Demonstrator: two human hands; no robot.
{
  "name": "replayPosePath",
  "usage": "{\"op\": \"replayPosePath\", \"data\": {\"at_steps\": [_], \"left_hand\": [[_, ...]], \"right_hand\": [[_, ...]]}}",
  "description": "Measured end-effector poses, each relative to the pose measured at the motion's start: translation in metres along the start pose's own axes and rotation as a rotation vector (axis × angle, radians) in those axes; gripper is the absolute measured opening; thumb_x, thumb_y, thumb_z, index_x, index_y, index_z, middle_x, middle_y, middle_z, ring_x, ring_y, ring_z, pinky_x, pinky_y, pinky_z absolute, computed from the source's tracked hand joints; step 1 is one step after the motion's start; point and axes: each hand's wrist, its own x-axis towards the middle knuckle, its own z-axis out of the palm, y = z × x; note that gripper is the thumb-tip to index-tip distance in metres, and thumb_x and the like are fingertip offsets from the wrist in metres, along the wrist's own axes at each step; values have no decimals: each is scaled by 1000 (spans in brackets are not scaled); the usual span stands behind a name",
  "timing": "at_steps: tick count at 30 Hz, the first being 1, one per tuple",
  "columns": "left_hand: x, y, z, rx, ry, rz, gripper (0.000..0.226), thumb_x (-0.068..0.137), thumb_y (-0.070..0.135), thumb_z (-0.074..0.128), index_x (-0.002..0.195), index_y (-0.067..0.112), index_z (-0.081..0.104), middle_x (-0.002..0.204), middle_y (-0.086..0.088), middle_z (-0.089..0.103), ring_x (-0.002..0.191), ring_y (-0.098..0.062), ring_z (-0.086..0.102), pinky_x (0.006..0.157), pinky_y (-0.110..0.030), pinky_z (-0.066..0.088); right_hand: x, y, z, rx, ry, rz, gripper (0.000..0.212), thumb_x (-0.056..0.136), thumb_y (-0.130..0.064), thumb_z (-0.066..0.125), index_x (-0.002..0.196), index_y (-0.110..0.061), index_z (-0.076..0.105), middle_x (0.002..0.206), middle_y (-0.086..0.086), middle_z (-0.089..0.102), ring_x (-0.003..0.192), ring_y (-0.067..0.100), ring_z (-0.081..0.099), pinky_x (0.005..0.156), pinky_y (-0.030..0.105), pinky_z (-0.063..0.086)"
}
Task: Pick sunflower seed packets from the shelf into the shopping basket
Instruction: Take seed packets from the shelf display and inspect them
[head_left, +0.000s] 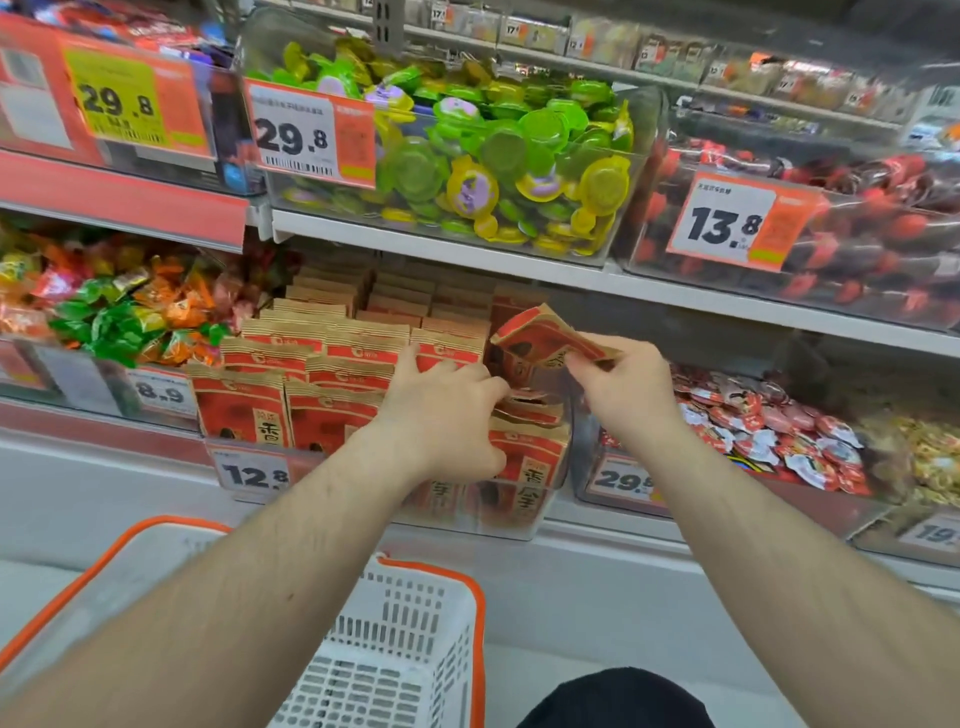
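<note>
The right hand (623, 384) pinches one red-and-kraft seed packet (545, 338) by its lower edge and holds it tilted above the right end of the seed bin (550, 499). The left hand (441, 410) reaches into the same bin, fingers curled among the upright packets (311, 374); motion blur hides whether it actually grips one. The packets stand in rows to the bin's back edge, each with a red band and large Chinese characters, roughly "香瓜子". A tag (249, 473) on the bin's front edge reads 12.8. On the shelf above, a clear bin of green and yellow jelly cups (498, 156) carries a 29.8 label (306, 135), and its right-hand neighbour shows 13.8 (732, 218). The white basket (405, 639) with orange rim sits below the shelf's front edge, between the forearms.
</note>
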Motion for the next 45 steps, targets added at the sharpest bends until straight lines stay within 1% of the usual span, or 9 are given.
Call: {"op": "replayPosePath", "data": {"at_steps": [5,10,13,17,23,28,35,42,45], "left_hand": [[3,1,2,-57,12,-30,60,84,52,57,141,37,44,146,9,48,136,-20,42,119,-63,7],[5,4,3,-82,5,-59,58,83,52,59,139,38,47,141,9,51,133,-20,44,118,-61,14],[5,3,1,-88,-7,-54,57,84,52,58,138,37,48,140,9,51,132,-21,45,117,-61,16],[6,2,-2,-93,-36,-45,57,85,53,56,140,38,46,140,9,51,133,-21,44,117,-61,17],[6,1,-2,-102,-36,-41,55,86,53,56,138,38,48,136,11,53,128,-20,46,114,-58,22],[7,2,-2,-98,-32,-52,53,86,54,55,135,37,51,133,12,53,125,-19,47,111,-55,24],[5,2,-1,-95,-26,-52,54,86,55,55,136,36,51,135,11,53,127,-19,47,112,-56,24],[4,2,-1,-108,-18,-56,54,85,55,56,136,37,52,134,11,55,127,-19,47,113,-57,23],[1,0,0,-130,38,-49,54,84,53,58,136,38,54,139,11,52,132,-18,43,116,-57,21]], "right_hand": [[21,0,10,-227,-94,-32,23,95,-21,62,113,-24,75,111,-3,74,99,13,64,79,20,42],[56,-1,21,-489,-199,37,11,87,-28,66,89,-23,75,89,3,73,87,25,66,64,28,44],[67,-3,29,-550,-148,-2,21,83,-27,65,101,-24,76,105,0,73,101,24,65,81,30,51],[72,-8,40,-617,-118,-96,17,89,-27,62,98,-23,76,104,2,73,101,26,64,79,30,47],[95,-12,50,-751,-324,-21,28,93,-27,53,115,-16,66,112,7,67,94,27,60,72,28,45],[91,-14,55,-690,-610,105,47,88,-58,62,116,-20,61,105,-1,60,83,14,56,70,28,41],[91,-14,45,-477,-786,154,87,71,-78,60,138,-24,55,141,-3,54,127,20,52,107,36,37],[79,-13,45,-883,-676,-70,20,89,-30,65,86,-12,74,86,4,70,80,23,63,67,31,50],[67,-19,38,-921,-513,-141,20,91,-24,60,76,-17,70,73,-1,64,80,23,61,78,35,49]]}}
